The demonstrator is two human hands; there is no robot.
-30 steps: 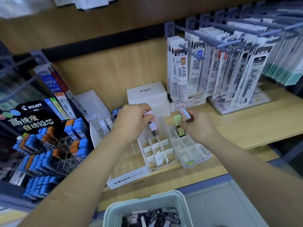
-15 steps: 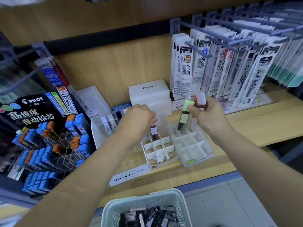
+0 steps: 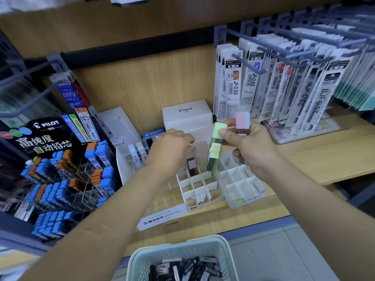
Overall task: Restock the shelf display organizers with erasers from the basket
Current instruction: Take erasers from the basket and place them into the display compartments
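A pale wooden shelf (image 3: 314,159) in a stationery shop carries the display. On hooks at the right hang refill packs (image 3: 251,82) printed "JF-0.5" and "BJF-0.5". A white box (image 3: 186,114) marked "PILOT" stands against the back panel. At the left, a black PILOT stand (image 3: 44,138) reads "高纯度 自动铅芯" above rows of blue lead cases (image 3: 50,191), some marked "HB". A front label (image 3: 162,217) reads "MONO graph MG".

The left hand (image 3: 170,149) hangs with its fingers curled downward over the back of the white divided organizer (image 3: 199,189), above a dark-sleeved eraser (image 3: 191,163) standing in a rear cell. Whether the fingers hold it cannot be told.

The right hand (image 3: 253,147) pinches the top of a long green eraser (image 3: 216,147), tilted, its lower end at the back of the clear organizer (image 3: 241,185). The same hand also grips a pink-and-blue eraser (image 3: 242,121), held upright.

The pale green basket (image 3: 182,252) sits at the bottom edge, below the shelf, holding dark-wrapped erasers (image 3: 182,268).
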